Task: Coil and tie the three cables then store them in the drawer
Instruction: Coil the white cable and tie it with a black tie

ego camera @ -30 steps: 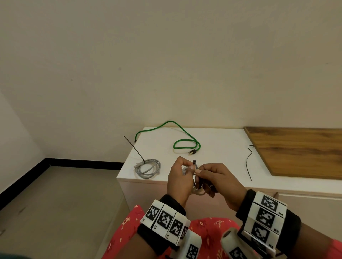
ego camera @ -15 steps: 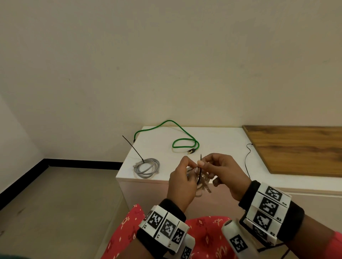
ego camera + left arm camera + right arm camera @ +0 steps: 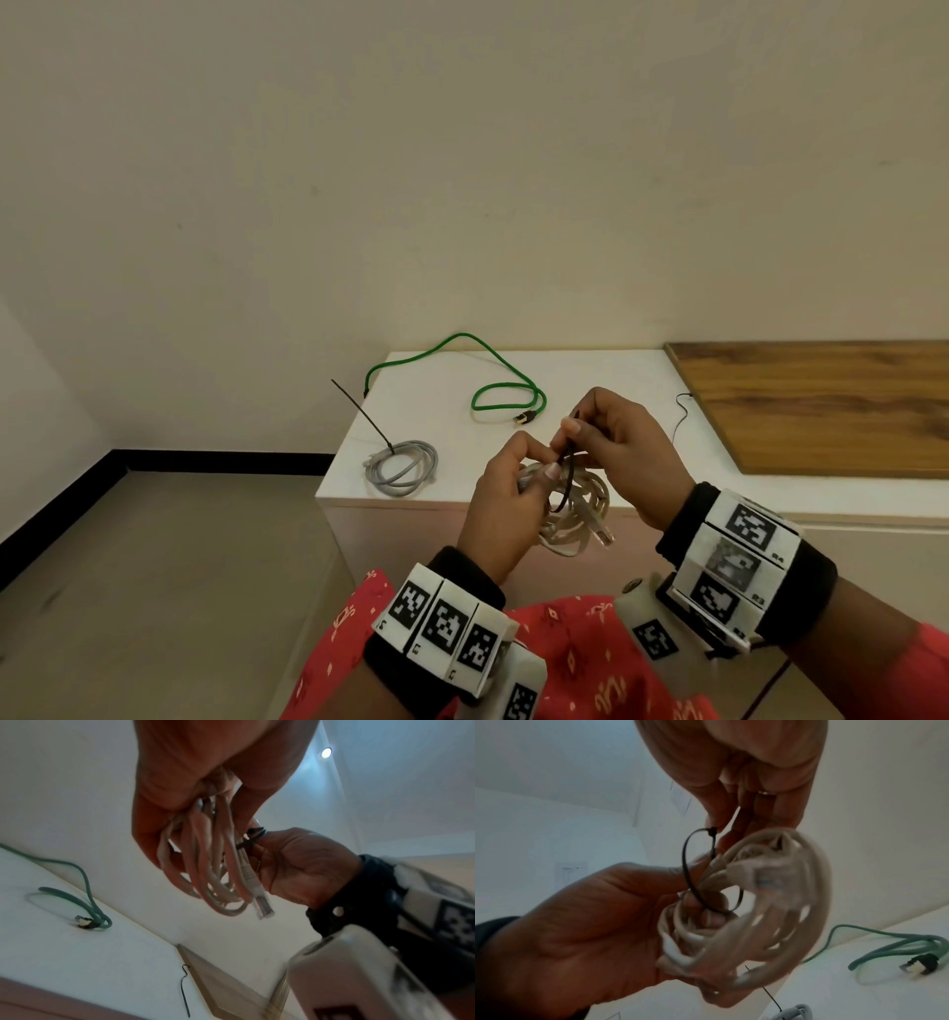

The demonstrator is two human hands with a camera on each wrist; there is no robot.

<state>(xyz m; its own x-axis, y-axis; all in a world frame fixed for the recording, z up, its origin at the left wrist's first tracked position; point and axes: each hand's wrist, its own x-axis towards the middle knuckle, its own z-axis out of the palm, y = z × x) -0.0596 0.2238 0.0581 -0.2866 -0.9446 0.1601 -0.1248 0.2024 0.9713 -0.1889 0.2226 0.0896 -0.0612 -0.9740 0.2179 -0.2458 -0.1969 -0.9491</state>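
Black zip tie [image 3: 693, 870] looped round beige cable coil [image 3: 770, 914]; right hand [image 3: 744, 770] pinching its head

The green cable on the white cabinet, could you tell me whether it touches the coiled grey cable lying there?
Apart. The head view shows the green cable and grey cable separated by bare cabinet top.

Beige coiled cable [image 3: 575, 514], black zip tie [image 3: 693, 870], green cable [image 3: 506, 398], grey coiled cable [image 3: 403, 465], white cabinet top [image 3: 606, 380], brown wood-grain board [image 3: 821, 406], black-and-white checkered wrist markers [image 3: 447, 624], red patterned clothing [image 3: 580, 663]
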